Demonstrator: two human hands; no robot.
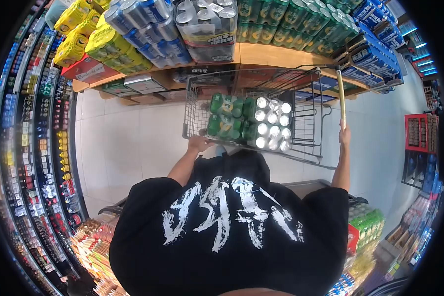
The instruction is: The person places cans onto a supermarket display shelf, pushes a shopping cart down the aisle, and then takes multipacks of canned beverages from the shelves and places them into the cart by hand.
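Note:
A wire shopping cart (308, 133) stands in front of me, between my arms. Inside it lie green can packs (225, 116) on their side and, beside them, packs with silver can tops (273, 123) facing up. My left hand (200, 143) is closed on the near left rim of the cart, its fingertips partly hidden. My right hand (345, 134) is wrapped round the lower end of the cart's pale handle bar (341, 98) on the right side.
Beyond the cart runs a wooden display shelf (281, 55) stacked with yellow, blue, dark and green can packs. Tall drink shelves (34, 143) curve along the left. Light floor tiles (118, 143) lie around the cart. A red crate (421, 132) stands at the far right.

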